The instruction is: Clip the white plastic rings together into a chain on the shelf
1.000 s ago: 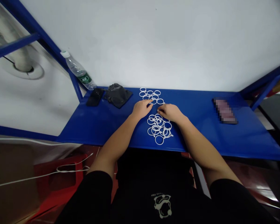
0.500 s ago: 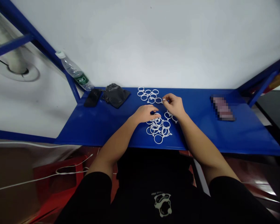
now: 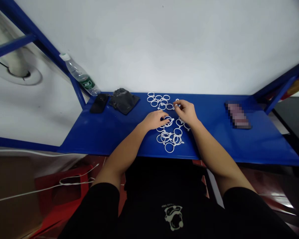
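White plastic rings with small knobs, like curtain rings, lie on the blue table. My left hand (image 3: 154, 120) pinches a white ring (image 3: 172, 119) between thumb and fingers, over the upper edge of the near pile of rings (image 3: 169, 147). At least one other ring overlaps it there. My right hand (image 3: 186, 111) is closed in a pinch on a small white ring (image 3: 177, 100), mostly hidden by the fingers. Just left of those fingertips a far group of rings (image 3: 154, 104) lies spread out flat. A few rings (image 3: 179, 123) rest below my right hand.
On the blue table (image 3: 214, 139), a black pouch (image 3: 124, 101) and a dark phone-like object (image 3: 99, 103) lie at left. A plastic bottle (image 3: 79, 74) leans by the blue frame. A blurred-out flat object (image 3: 238, 115) lies at right. A white wall (image 3: 164, 49) rises behind.
The ring in my left hand has come up slightly and shows more clearly between the fingers. At my right hand, the ring now stands up above the fingertips. Both hands have barely moved.
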A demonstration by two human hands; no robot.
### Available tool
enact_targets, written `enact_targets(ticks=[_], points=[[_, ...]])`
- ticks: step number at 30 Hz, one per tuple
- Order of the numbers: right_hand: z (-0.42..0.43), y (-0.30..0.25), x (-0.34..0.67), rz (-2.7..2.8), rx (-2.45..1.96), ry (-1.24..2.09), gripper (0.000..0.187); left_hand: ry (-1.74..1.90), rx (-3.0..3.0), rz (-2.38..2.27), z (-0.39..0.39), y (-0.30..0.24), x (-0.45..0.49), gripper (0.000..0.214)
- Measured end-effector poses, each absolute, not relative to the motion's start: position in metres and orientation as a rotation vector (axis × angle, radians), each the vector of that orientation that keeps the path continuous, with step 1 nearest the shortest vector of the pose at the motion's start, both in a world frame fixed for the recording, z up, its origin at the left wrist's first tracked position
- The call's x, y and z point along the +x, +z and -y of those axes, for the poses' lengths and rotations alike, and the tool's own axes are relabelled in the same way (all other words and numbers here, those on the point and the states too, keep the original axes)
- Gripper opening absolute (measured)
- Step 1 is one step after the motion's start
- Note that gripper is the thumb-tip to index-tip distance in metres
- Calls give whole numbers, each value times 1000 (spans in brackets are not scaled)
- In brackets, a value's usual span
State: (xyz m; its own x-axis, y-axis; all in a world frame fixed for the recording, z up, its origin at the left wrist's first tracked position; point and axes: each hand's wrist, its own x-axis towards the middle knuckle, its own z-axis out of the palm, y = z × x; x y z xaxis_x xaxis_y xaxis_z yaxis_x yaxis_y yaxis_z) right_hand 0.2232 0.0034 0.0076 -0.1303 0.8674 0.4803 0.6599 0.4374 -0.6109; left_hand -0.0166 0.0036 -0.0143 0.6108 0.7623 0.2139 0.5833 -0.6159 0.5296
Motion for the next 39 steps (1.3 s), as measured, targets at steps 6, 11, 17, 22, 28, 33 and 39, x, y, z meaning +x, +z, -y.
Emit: enact_targets(ticks=[6,11,17,22,28,33,39], points=[[-8,3,227,1939,-1303,265,30,642,2458,-1067,-5,-18,-16,25],[-10,2,229,1967,-1329,222,33,654,2435,-1064,-5,-17,-15,22],[-14,-1,232,1829,-1432,204,35,592,2407,-1102,-2,-9,-14,22],[-18,0,237,1704,-1513,272,36,589,2400,-1097,0,-8,-14,22],[-19,2,237,1773,-1571,360,35,606,2391,-1105,-1,-11,-14,21],[-13,4,233,2118,-1467,403,36,606,2415,-1092,-3,-14,-14,19],[-6,7,228,2259,-1406,454,35,576,2424,-1106,-3,-14,-15,20]])
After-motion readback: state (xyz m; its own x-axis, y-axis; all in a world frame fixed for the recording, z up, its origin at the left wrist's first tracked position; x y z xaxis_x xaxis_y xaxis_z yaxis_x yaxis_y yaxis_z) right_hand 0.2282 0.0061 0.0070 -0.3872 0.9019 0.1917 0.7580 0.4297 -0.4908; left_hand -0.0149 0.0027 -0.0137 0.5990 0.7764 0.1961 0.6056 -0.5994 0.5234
